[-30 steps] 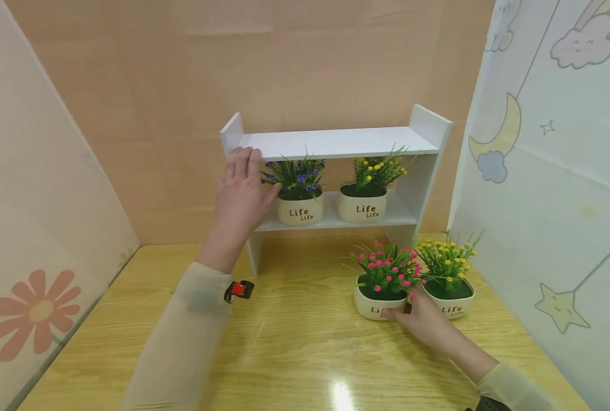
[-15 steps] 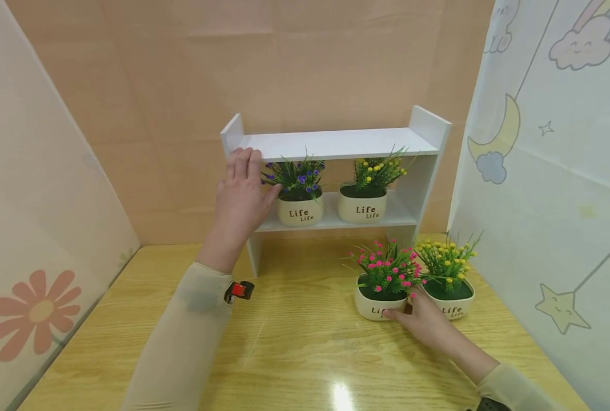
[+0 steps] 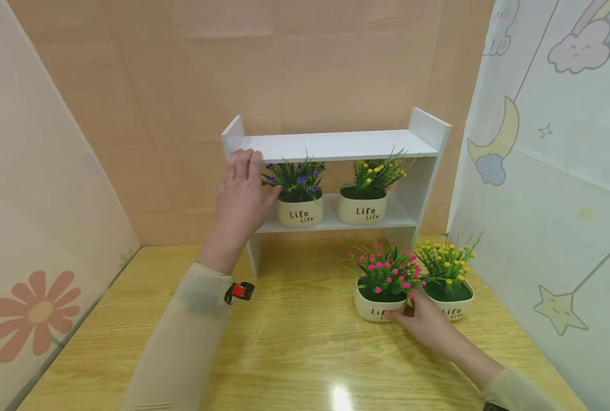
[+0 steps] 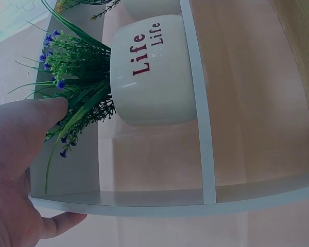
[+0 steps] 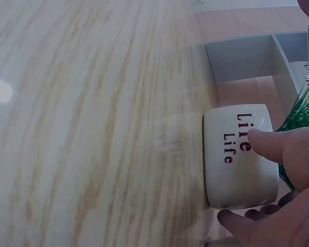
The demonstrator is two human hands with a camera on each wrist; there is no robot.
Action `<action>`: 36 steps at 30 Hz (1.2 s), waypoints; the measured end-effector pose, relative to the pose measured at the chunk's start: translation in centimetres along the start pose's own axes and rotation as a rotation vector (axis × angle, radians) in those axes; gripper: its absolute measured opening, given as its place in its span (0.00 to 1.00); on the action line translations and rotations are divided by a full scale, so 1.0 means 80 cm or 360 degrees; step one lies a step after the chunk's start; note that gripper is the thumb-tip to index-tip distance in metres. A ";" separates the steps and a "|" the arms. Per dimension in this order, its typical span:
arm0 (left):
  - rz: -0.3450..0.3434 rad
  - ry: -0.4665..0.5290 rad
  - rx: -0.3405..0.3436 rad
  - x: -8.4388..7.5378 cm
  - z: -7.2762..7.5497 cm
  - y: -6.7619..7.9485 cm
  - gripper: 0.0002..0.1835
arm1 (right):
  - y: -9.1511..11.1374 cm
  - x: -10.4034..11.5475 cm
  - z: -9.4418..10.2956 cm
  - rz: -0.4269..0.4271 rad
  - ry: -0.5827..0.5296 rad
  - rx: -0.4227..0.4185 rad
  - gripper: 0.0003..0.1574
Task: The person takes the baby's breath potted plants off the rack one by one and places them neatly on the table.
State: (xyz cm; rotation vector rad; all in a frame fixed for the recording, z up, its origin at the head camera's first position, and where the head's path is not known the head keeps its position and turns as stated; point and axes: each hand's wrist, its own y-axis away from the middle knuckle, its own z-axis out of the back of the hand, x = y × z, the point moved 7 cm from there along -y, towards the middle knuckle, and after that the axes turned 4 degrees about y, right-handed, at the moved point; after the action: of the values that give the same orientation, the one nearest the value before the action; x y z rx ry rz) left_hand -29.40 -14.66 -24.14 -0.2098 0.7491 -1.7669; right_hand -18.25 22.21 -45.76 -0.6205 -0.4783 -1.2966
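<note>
At the upper left corner of a small white shelf (image 3: 336, 145), my left hand (image 3: 240, 200) grips the board's edge. In the left wrist view its thumb lies beside purple flowers and another finger reaches outside the side panel. Those flowers grow from a cream "Life" pot (image 4: 154, 77) on the middle board. On the table, my right hand (image 3: 430, 324) holds a cream flowerpot (image 5: 232, 180) with pink flowers (image 3: 387, 265). The thumb presses the lettered front; the other fingers are round the pot's right side and partly hidden.
A potted plant with yellow flowers (image 3: 362, 208) shares the middle board with the purple one. Another yellow-flowered pot (image 3: 456, 297) stands on the wooden table (image 3: 295, 348), close behind the right hand. Patterned panels (image 3: 557, 228) enclose the sides and a tan backdrop (image 3: 325, 63) hangs behind.
Both hands keep their places on the shelf and the pink-flowered pot. The head view has shifted very slightly.
</note>
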 end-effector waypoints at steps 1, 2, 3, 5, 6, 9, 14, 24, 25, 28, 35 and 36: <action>0.0000 0.0001 -0.0002 0.000 0.000 0.000 0.46 | 0.001 0.000 0.001 -0.0037 0.0003 0.0024 0.49; 0.0001 0.0001 -0.0004 0.001 0.000 0.000 0.46 | 0.002 0.000 0.003 -0.0074 0.0014 0.0047 0.53; 0.0001 0.0004 -0.0007 0.001 0.000 0.000 0.46 | 0.003 0.000 0.005 -0.0110 0.0044 0.0066 0.57; -0.0002 0.0004 -0.0013 0.001 0.001 0.000 0.46 | 0.005 0.001 0.010 -0.0164 0.0066 0.0102 0.65; -0.0003 0.0006 -0.0016 0.001 0.001 0.000 0.46 | 0.006 0.001 0.012 -0.0175 0.0073 0.0114 0.67; -0.0010 0.0003 -0.0015 0.001 0.002 0.000 0.45 | 0.009 0.004 0.017 -0.0182 -0.0031 0.0141 0.67; -0.0013 0.0010 0.0004 -0.001 0.002 -0.001 0.45 | 0.015 0.009 0.026 -0.0191 -0.0274 0.0164 0.59; -0.0012 0.0000 0.0018 -0.002 0.002 -0.002 0.46 | 0.016 0.030 0.054 -0.0091 -0.0290 0.0094 0.73; -0.0012 -0.0001 0.0019 -0.002 0.002 -0.001 0.46 | 0.015 0.032 0.056 -0.0078 -0.0288 0.0090 0.73; -0.0010 -0.0001 0.0019 -0.002 0.002 -0.001 0.46 | 0.015 0.040 0.063 -0.0034 -0.0283 0.0069 0.74; -0.0005 0.0011 0.0016 -0.002 0.003 0.001 0.46 | 0.013 0.059 0.078 0.0005 -0.0205 0.0037 0.75; -0.0004 0.0010 0.0020 -0.002 0.002 0.001 0.46 | 0.013 0.061 0.080 0.0009 -0.0184 0.0034 0.75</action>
State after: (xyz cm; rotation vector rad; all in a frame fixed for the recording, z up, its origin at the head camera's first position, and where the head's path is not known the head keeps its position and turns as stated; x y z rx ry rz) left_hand -29.21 -14.63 -23.99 -0.1969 0.7420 -1.7751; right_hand -16.08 23.03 -37.96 -0.6808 -0.5846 -1.2530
